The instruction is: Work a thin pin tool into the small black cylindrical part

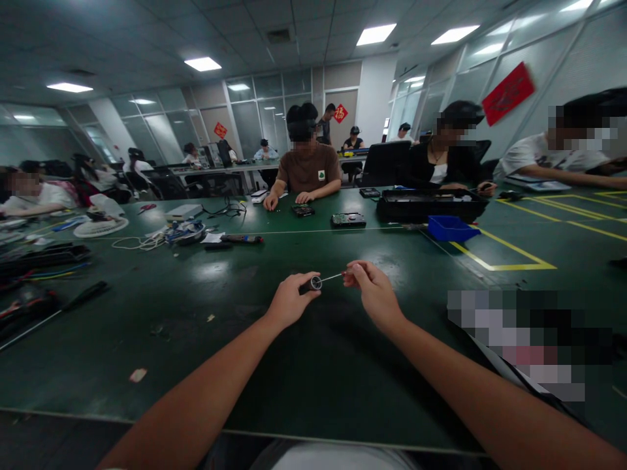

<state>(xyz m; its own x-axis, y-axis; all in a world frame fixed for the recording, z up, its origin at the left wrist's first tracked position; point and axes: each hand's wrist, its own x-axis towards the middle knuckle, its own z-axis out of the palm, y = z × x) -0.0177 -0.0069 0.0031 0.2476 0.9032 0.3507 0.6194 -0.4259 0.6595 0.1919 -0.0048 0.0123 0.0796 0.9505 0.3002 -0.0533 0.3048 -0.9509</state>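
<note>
Over green table (333, 385), arms (230, 369) outstretched: left grip (289, 301) round dark cylinder (310, 284), right grip (376, 292) pinching thin rod (332, 277).

On the green worktop (337, 385), cables (185, 232) are heaped far left; a blue bin (451, 229) is set far right.

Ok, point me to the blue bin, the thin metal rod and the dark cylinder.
Blue bin (451, 230): head view, front wall.
Thin metal rod (332, 278): head view, middle of exposed shaft.
Dark cylinder (308, 286): head view, side near ringed end.
</note>
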